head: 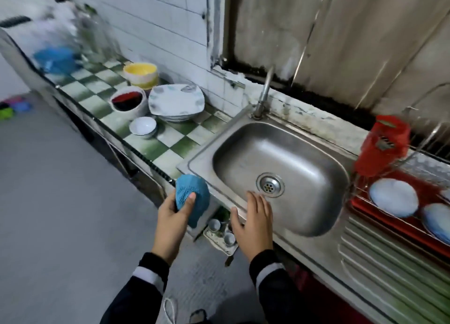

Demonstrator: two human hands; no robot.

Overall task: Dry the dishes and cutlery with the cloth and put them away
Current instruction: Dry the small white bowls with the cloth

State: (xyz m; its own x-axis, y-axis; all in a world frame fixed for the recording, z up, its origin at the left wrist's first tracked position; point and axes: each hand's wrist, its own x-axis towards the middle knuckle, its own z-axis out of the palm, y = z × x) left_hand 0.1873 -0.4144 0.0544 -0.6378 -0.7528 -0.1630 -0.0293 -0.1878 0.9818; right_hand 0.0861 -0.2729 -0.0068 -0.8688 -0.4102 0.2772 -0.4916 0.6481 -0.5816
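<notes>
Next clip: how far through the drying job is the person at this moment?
Looks done: stacked plates and bowls sit on the tiled counter left of the sink, though dryness cannot be judged. In hand: the left hand grips the blue cloth; the right hand is open above the sink's front rim, holding no dish. Left: two pale dishes in the rack and the red cutlery holder, at right.

Left grip (170, 216) round the blue cloth (200, 194), thumb on top; right grip (254, 216) flat, fingers loosely spread.
</notes>
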